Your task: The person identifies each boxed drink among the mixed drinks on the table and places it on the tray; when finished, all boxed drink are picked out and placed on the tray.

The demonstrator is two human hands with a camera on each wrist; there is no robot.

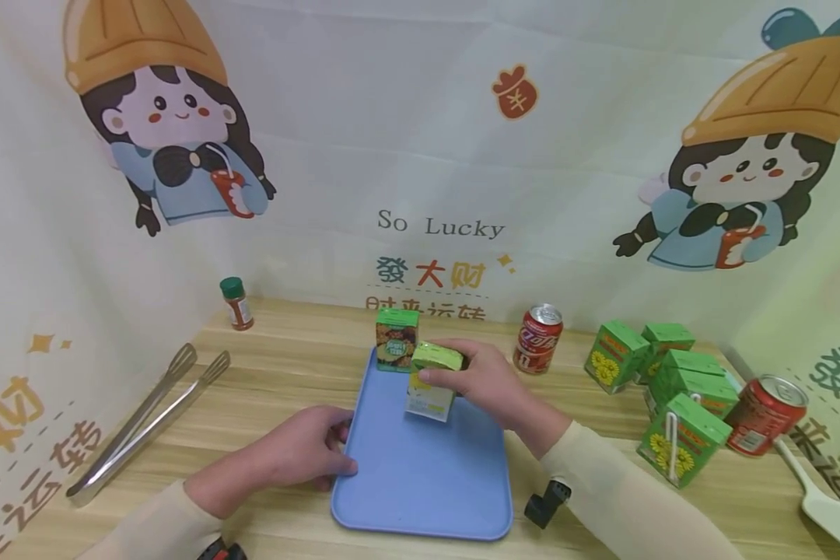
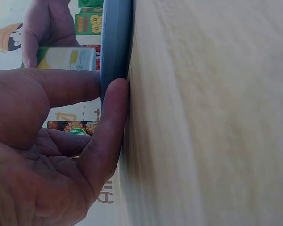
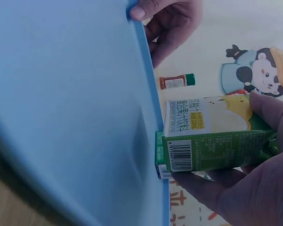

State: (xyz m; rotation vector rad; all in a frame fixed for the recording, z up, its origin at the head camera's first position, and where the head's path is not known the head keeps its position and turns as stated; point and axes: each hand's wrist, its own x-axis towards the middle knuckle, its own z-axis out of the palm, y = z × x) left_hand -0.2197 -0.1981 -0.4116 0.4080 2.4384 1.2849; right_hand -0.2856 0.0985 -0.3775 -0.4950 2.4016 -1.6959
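Observation:
A light blue tray [image 1: 420, 482] lies on the wooden table. My left hand [image 1: 308, 447] pinches its left rim, the thumb on top and a finger beneath, as the left wrist view shows. Above the tray's far half, my right hand [image 1: 486, 377] grips a green, white and yellow juice carton [image 3: 212, 115] between thumb and fingers. The carton is roughly upright, and the left wrist view shows a small gap between its base and the tray rim. A green and brown drink carton [image 1: 397, 350] stands at the tray's far left corner.
On the right stand several green drink cartons [image 1: 682, 439] and a red can [image 1: 766, 412], beside a white utensil [image 1: 836, 513]. Another red can [image 1: 537, 338] is behind my right hand. Metal tongs [image 1: 147, 424] and a green-capped spice bottle [image 1: 236, 305] are left. A printed cloth [image 1: 434, 155] hangs behind.

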